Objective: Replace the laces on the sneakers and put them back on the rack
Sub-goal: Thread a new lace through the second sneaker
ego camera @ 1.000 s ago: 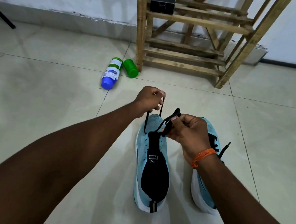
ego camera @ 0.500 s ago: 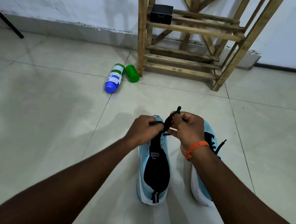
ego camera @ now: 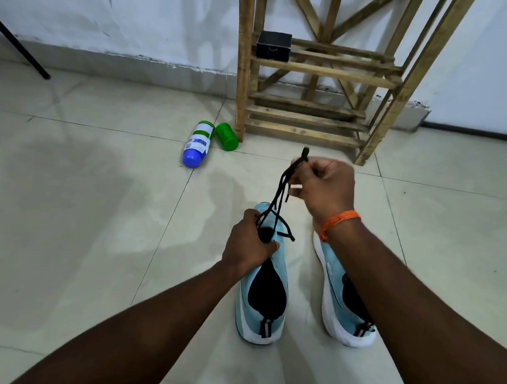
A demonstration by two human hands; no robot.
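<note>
Left hand [ego camera: 247,241] clamped over left sneaker [ego camera: 265,285] at frame centre to steady it; right hand [ego camera: 326,189] fingers pinched on black lace [ego camera: 279,193], drawn upward to tension it.

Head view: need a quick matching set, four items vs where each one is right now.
Items:
1. black lace
2. black box
3. blue-capped bottle
4. left sneaker

Places:
A. lying on the floor tiles by the rack's leg
B. on a slat shelf of the wooden rack
C. pulled up in the right hand
D. steadied under the left hand

Pairs: 1-C, 2-B, 3-A, 4-D
</note>
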